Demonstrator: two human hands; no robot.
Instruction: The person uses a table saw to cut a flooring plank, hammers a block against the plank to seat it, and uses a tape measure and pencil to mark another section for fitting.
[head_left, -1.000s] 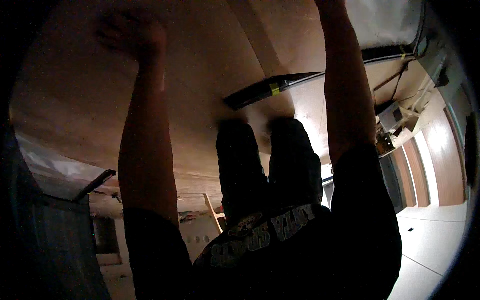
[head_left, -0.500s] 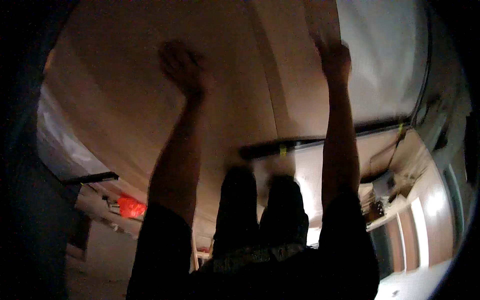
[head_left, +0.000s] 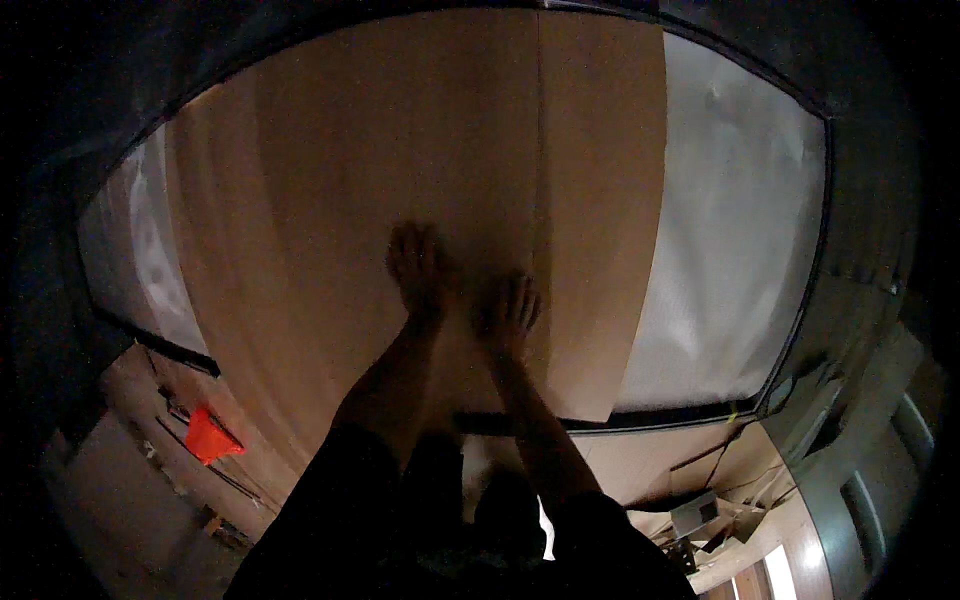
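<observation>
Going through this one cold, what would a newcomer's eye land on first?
Probably the bright red-orange item at lower left, the most vivid colour in a dark scene. Next comes the broad brown sheet filling the middle, with the left hand and right hand spread near its centre. A pale, silvery sheet shows along the brown one's right edge.

Brown panel [head_left: 350,150] under left hand [head_left: 418,268] and right hand [head_left: 511,310], thin dark line [head_left: 538,150] running through; silvery-white sheet [head_left: 725,230] gleams rightward, black strip [head_left: 680,414] edging it; orange-red item [head_left: 210,437] blazes left!
</observation>
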